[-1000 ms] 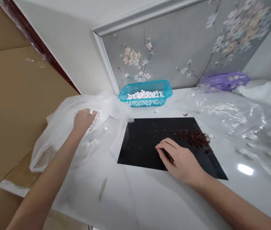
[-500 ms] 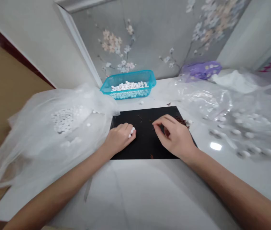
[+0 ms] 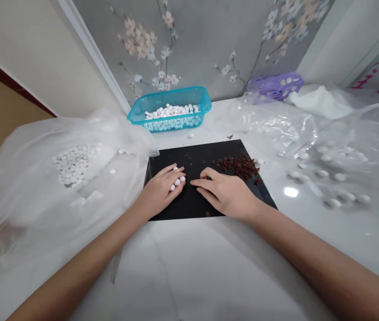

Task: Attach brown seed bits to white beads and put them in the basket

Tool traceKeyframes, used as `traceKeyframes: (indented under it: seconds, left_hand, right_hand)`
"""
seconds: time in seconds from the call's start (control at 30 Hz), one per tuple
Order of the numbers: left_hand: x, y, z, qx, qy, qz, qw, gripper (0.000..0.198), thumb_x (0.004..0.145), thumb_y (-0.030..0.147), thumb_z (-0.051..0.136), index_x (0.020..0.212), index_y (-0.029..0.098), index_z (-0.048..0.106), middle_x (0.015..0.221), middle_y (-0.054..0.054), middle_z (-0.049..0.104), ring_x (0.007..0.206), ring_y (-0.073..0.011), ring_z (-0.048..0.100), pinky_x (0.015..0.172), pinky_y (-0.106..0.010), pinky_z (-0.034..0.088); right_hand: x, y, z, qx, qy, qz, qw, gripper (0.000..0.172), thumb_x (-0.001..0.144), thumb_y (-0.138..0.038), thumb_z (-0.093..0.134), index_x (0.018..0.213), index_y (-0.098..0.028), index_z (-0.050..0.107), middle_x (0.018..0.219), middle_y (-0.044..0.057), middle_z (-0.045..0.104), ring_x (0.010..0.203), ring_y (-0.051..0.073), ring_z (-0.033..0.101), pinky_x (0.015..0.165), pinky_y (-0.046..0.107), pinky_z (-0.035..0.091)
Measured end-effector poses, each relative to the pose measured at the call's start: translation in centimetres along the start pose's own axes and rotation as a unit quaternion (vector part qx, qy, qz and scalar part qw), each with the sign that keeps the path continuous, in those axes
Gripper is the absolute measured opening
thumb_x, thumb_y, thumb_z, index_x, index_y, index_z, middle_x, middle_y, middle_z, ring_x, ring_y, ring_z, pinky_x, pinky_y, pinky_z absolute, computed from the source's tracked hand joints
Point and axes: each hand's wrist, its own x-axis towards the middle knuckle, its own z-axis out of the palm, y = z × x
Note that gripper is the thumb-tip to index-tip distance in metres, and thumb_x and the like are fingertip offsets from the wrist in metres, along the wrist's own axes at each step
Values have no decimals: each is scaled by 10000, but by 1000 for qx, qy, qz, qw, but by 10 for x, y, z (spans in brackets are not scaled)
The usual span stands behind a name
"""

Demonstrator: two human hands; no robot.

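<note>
My left hand (image 3: 160, 191) rests on the left part of a black mat (image 3: 206, 203), fingers curled round a few small white balls (image 3: 177, 181). My right hand (image 3: 224, 192) lies just to the right of it on the mat, fingers stretched toward the left hand and holding nothing. A pile of dark red-brown bits (image 3: 239, 165) lies on the mat behind the right hand.
A clear plastic bag (image 3: 35, 187) with white balls lies at the left. A teal basket (image 3: 171, 109) of white balls stands at the back by the wall. More clear plastic with white pieces (image 3: 330, 151) and a purple basket (image 3: 274, 84) lie at the right.
My left hand came out of the plastic bag with white balls and moved onto the black mat. My right hand flattened and slid left toward it. The view swung right.
</note>
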Motion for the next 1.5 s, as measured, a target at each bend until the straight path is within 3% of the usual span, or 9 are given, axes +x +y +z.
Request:
traceKeyframes:
  seconds: [0.2,0.3,0.4,0.57,0.73,1.03,1.33,1.5]
  left_hand:
    - [-1,0,-2,-34,9,10,999,309,913,380,427,1038,172,618,1165,-60,643,1187,-218,505,995,-395,443]
    - [-2,-1,-4,-48,-6,23,999,312,901,402,452,1045,193,633,1178,-45,640,1184,-208,512,990,-383,446]
    - [-1,-3,-4,-60,-22,29,997,311,881,426,483,1055,236,658,1218,-17,623,1201,-204,509,999,-376,440]
    - [0,-2,-3,-92,-36,52,994,298,824,428,573,1053,272,683,1132,16,671,1172,-187,539,947,-308,479]
    - [1,4,-4,-95,-32,65,993,234,812,375,586,989,282,707,1077,34,692,1142,-198,563,918,-322,495]
    - [1,4,-2,-93,-18,77,993,195,809,346,578,899,260,728,1050,20,702,1126,-205,574,911,-327,499]
    - [-1,5,-2,-89,-25,59,994,227,817,358,565,978,292,711,1097,39,682,1141,-197,563,909,-329,502]
    - [0,5,-2,-89,-25,61,994,238,812,350,574,1004,294,703,1101,36,681,1143,-200,562,904,-332,506]
  right_hand:
    - [1,1,3,9,16,18,1000,271,932,-252,397,904,-191,660,939,36,635,637,103,571,493,228,310]
    - [1,1,2,87,65,42,993,201,907,-226,448,883,-179,642,889,29,649,682,111,588,537,215,353]
    - [1,-1,0,189,111,67,973,131,871,-203,506,871,-177,635,783,4,657,607,90,554,558,201,377]
    - [1,-6,2,270,120,65,953,121,857,-194,530,855,-175,649,713,-11,638,491,61,455,513,202,365]
    - [-1,-10,6,278,129,60,950,109,840,-200,561,814,-172,663,800,12,554,536,51,429,499,200,344]
    - [0,-18,5,241,39,93,965,134,850,-206,516,809,-168,637,825,10,520,533,49,431,506,202,342]
    - [-4,-12,10,275,92,34,957,154,825,-171,537,850,-175,689,769,14,535,527,54,420,496,207,355]
    - [-4,-12,11,298,106,13,949,160,808,-144,547,766,-169,700,689,4,523,503,52,381,464,205,326]
